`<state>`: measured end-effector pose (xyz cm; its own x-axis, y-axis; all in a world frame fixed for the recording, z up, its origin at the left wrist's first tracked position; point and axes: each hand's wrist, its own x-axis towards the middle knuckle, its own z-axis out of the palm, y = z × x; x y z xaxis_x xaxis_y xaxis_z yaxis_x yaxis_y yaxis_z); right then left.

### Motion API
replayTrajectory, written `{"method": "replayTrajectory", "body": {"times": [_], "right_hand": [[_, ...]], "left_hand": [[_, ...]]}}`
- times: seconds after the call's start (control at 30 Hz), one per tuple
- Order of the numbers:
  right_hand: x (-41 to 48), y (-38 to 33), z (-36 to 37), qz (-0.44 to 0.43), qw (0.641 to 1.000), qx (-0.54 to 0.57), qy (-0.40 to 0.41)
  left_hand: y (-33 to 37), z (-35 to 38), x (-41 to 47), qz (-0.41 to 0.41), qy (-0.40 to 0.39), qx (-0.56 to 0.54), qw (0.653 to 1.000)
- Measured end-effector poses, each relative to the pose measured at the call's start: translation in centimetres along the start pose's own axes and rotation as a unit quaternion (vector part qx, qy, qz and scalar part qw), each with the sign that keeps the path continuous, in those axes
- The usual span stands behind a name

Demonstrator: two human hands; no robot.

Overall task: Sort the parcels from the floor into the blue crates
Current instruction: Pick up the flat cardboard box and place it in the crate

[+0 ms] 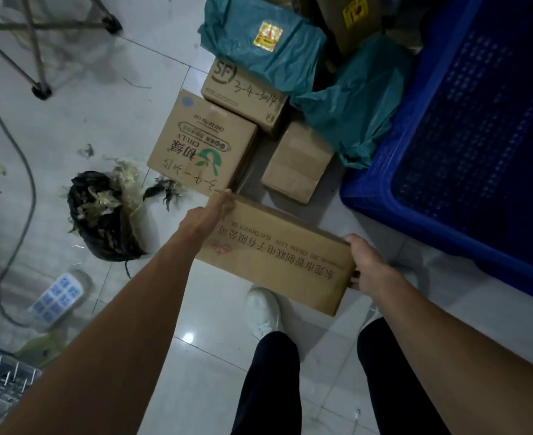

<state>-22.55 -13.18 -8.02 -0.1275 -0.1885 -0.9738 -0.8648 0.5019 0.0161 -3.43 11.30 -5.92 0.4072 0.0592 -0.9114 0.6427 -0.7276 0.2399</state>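
I hold a long brown cardboard box [277,255] with printed lettering above the floor, one hand at each end. My left hand [210,215] grips its far left corner and my right hand [368,265] grips its right end. A blue crate [368,196] with perforated walls stands to the right, its near corner close to the box. More parcels lie on the floor beyond: a box with a green logo [202,142], an SF-marked box [243,92], a plain box [296,161], and two teal plastic bags [258,36] [353,105].
A black bag of leafy rubbish [101,215] sits on the tiled floor at left, with scraps around it. A white power strip [57,296] and its cable lie further left. Metal stand legs [39,86] are at top left, a wire rack [1,372] at bottom left. My feet stand below the box.
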Motion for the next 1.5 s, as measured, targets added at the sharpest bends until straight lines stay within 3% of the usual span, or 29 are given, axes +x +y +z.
{"method": "replayTrajectory", "body": {"times": [0.27, 0.63, 0.83, 1.0, 1.2, 1.5], "right_hand": [[0.3, 1.4, 0.8, 0.012, 0.998, 0.056, -0.016], [-4.0, 2.2, 0.3, -0.020, 0.999, 0.023, -0.012], [-15.2, 2.4, -1.3, -0.030, 0.999, 0.010, -0.024], [-25.9, 2.0, -3.2, -0.060, 0.998, 0.010, -0.030], [-40.3, 1.1, -5.4, -0.168, 0.985, 0.011, -0.034], [-54.8, 1.6, -15.4, -0.302, 0.948, 0.096, -0.020]], "left_hand": [[-0.6, 0.2, -0.1, -0.040, -0.038, 0.006, 0.998], [-1.2, -1.6, -5.5, -0.023, 0.025, -0.031, 0.999], [-0.2, -5.7, -14.8, -0.048, -0.004, -0.072, 0.996], [2.4, -9.6, -25.3, 0.003, 0.006, -0.094, 0.996], [7.1, -15.8, -37.6, 0.029, 0.021, -0.089, 0.995], [15.8, -16.8, -52.2, 0.184, 0.007, -0.087, 0.979]]}}
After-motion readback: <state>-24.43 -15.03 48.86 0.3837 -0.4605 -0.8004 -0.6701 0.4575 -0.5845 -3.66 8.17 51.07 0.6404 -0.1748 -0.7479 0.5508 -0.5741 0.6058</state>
